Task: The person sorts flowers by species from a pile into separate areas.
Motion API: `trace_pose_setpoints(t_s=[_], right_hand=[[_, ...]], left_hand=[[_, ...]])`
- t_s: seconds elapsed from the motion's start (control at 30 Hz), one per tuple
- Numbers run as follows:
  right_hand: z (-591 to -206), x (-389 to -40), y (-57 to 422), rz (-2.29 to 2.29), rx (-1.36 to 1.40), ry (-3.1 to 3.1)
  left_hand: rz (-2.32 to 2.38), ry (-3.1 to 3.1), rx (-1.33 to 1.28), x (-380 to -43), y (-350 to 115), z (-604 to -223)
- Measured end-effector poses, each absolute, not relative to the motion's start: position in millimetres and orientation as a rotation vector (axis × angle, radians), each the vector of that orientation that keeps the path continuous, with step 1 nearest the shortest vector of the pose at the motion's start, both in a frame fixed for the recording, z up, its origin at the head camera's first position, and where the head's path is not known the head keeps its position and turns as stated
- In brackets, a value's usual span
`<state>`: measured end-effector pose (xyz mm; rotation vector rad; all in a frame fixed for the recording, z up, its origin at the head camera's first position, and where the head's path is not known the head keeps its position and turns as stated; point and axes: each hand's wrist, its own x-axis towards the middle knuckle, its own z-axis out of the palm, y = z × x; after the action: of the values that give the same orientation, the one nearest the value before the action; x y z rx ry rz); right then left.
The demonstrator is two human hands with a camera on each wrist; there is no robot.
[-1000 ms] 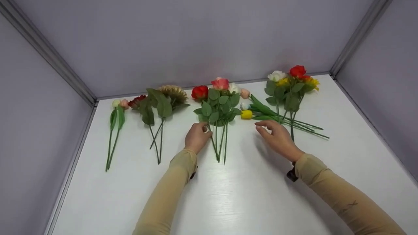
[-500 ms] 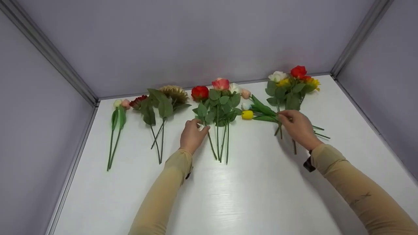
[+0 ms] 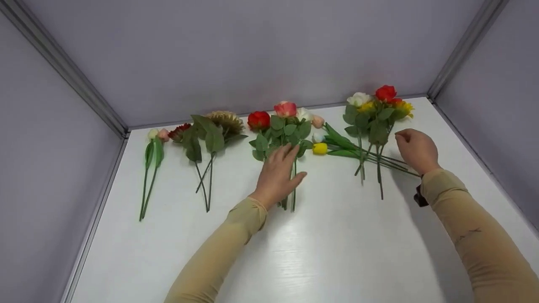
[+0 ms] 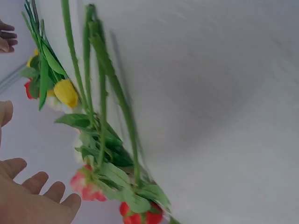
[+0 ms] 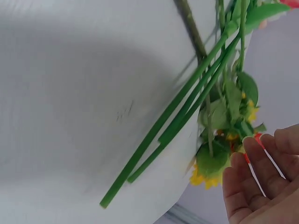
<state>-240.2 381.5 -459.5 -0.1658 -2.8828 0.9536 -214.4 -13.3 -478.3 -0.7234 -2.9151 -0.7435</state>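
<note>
My left hand (image 3: 278, 176) is spread over the stems of the middle roses, its fingers straight and holding nothing. Those roses have a red bloom (image 3: 258, 120), a pink bloom (image 3: 285, 109) and a white bloom (image 3: 304, 113). In the left wrist view their green stems (image 4: 103, 93) lie beside the open fingers. On the right, my right hand (image 3: 417, 149) hovers by the ends of the tulip stems (image 5: 163, 123), fingers loosely bent around nothing. The tulips are yellow (image 3: 320, 148), pale blue (image 3: 318, 137) and peach (image 3: 317, 121); their stems cross those of the right-hand bunch.
That right-hand bunch has a white rose (image 3: 359, 99), a red rose (image 3: 385, 93) and yellow flowers (image 3: 404, 109). Further left lie a dark red flower (image 3: 179, 132), a beige flower (image 3: 227, 122) and two pale tulips (image 3: 153, 134). Grey walls (image 3: 269, 50) enclose the white table (image 3: 337, 252).
My right hand went to the tulip stems, then moved right and away from them. My left hand left the red rose's stem and moved right over the middle stems, fingers spreading.
</note>
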Motion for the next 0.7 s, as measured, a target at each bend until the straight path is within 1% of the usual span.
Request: trace_pose_setpoints(t_s=[0.17,0.37,0.53,0.7], right_hand=[[-463,-245,393,0.904,-0.203,-2.892],[-468,-248,394,0.885,-0.238,-2.931],[-472,-256,378,0.902,-0.194,-2.940],[-477,-267,354,0.932,-0.129,-2.959]], left_hand=[[-0.489,-2.866,-1.048,-193,17,-471],[-0.230,-2.771,-1.325,-167,47,-470],[-0.082,-2.730,-1.496,-145,66,-474],[0.025,-2.696,-1.614,-127,81,-481]])
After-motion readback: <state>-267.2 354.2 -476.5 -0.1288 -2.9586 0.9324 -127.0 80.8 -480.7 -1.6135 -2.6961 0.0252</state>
